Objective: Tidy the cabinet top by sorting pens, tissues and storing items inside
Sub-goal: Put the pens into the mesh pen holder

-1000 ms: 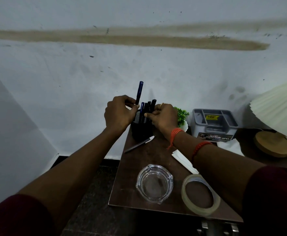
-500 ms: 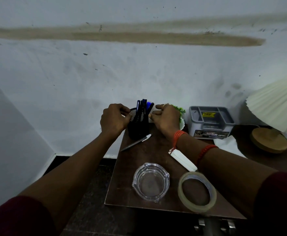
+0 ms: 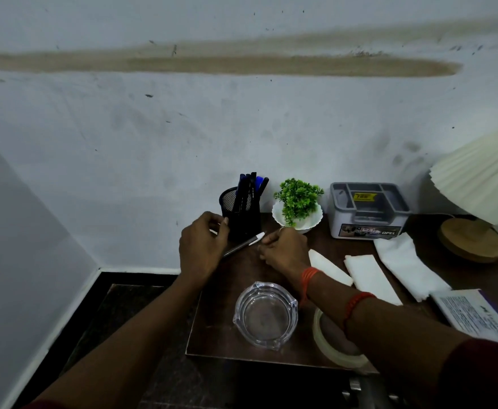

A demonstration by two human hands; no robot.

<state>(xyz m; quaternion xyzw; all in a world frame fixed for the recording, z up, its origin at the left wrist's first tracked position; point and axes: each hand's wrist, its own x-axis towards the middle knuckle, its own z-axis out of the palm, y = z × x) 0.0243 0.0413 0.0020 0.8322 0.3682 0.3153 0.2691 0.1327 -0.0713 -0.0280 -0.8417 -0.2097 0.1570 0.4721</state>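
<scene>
A black mesh pen holder [image 3: 240, 214] with several dark and blue pens stands at the back left of the brown cabinet top [image 3: 218, 329]. One loose pen with a white cap [image 3: 244, 244] lies flat in front of it. My left hand [image 3: 202, 246] hovers beside the holder's base, fingers loosely curled, and covers the pen's lower end. My right hand [image 3: 284, 250] rests with its fingertips just beside the white cap, holding nothing. Three folded white tissues [image 3: 370, 276] lie to the right.
A glass ashtray [image 3: 265, 315] and a tape roll [image 3: 334, 348] sit near the front edge. At the back stand a small green plant in a white bowl [image 3: 298, 206] and a grey organiser box [image 3: 367, 209]. A lamp base [image 3: 472, 240] and a booklet [image 3: 478, 315] are at the right.
Both hands have let go of the pen holder and dropped toward the loose pen. The plant and tissues, earlier hidden by my right arm, now show.
</scene>
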